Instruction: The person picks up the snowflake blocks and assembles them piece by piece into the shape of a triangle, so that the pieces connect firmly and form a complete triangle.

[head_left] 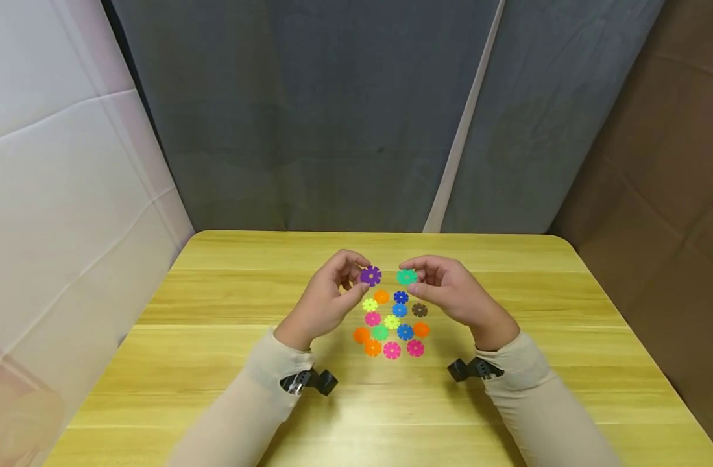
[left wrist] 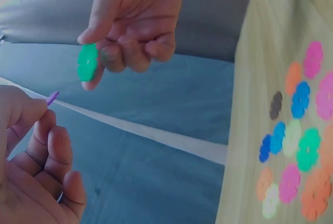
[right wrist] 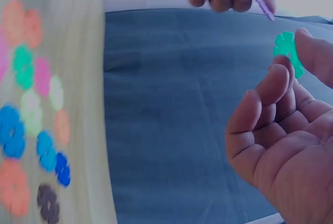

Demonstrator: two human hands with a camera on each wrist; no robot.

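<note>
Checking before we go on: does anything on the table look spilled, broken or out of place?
Nothing stands out. The loose discs lie flat in one cluster on the table; the purple disc and green disc look intact.

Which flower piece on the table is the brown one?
The brown flower piece lies at the right edge of the cluster on the table, just right of the blue ones. It is the only dark one; the others are bright.
</note>
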